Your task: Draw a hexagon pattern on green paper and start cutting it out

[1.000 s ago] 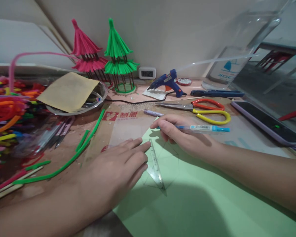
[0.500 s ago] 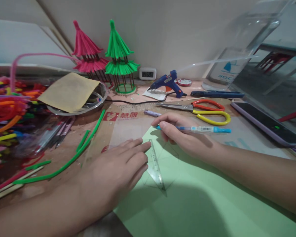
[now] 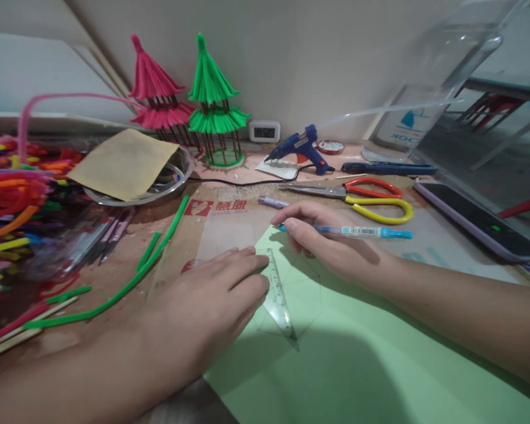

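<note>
A clear triangular ruler lies on a green sheet of paper, which carries faint pencil-like lines forming a many-sided outline. My left hand rests palm down at the ruler's left side, fingers stretched out and pressing on it, covering part of it. Pinched between the thumb and fingers of my right hand is a blue pen. Its shaft points right and its tip end is near the sheet's far corner; whether the tip touches the paper, I cannot tell.
Beyond my right hand lie scissors, a blue glue gun, a utility knife and a phone. Green and pink pipe-cleaner towers stand behind. A metal bowl and colourful pipe cleaners fill the left.
The fingers of my left hand have shifted slightly on the ruler, the index finger bending a little. The ruler, paper and my right hand with the pen look almost unchanged.
</note>
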The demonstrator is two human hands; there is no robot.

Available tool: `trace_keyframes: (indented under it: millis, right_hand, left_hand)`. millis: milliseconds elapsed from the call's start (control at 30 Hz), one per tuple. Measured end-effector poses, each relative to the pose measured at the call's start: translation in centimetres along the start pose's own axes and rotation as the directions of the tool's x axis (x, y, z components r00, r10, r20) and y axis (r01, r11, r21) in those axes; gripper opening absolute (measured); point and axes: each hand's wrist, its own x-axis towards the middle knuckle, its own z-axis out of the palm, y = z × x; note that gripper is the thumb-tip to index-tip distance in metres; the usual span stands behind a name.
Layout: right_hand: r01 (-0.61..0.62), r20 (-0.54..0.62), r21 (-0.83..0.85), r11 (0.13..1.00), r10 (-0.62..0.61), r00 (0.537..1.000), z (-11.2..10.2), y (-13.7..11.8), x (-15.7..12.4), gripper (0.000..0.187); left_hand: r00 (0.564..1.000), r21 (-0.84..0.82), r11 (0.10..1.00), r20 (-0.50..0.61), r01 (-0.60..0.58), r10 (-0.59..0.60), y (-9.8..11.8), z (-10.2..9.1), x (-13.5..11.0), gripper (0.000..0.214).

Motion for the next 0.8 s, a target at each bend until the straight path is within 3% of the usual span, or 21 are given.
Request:
trace_keyframes:
  millis: [267,467,533,667,800]
  right_hand:
    - [-0.096,-0.001,0.031,0.995,0.097,0.995,0.1,-0.1,-0.2,0.022]
    - [0.021,0.006,0.102,0.995,-0.022,1.000,0.2,0.4,-0.5,0.012]
    - [0.012,0.024,0.078,0.997,-0.014,1.000,0.2,0.2,-0.4,0.008]
    - [-0.064,0.027,-0.057,0.996,0.066,0.997,0.2,-0.6,-0.1,0.015]
    - [-0.049,0.064,-0.055,0.997,0.053,0.997,0.2,-0.6,-0.1,0.015]
  left_hand:
    - [1.000,-0.030,1.000,0.001,0.009,-0.009,-0.1,0.2,-0.2,0.023]
    - [1.000,-0.020,1.000,0.006,0.000,0.000,0.0,-0.2,-0.3,0.021]
    - [1.000,-0.029,0.999,0.019,0.013,-0.012,0.0,-0.4,-0.3,0.021]
    - [1.000,-0.011,1.000,0.027,-0.003,0.004,-0.1,-0.3,-0.3,0.024]
    - [1.000,-0.011,1.000,0.017,0.001,0.000,-0.1,-0.1,-0.1,0.026]
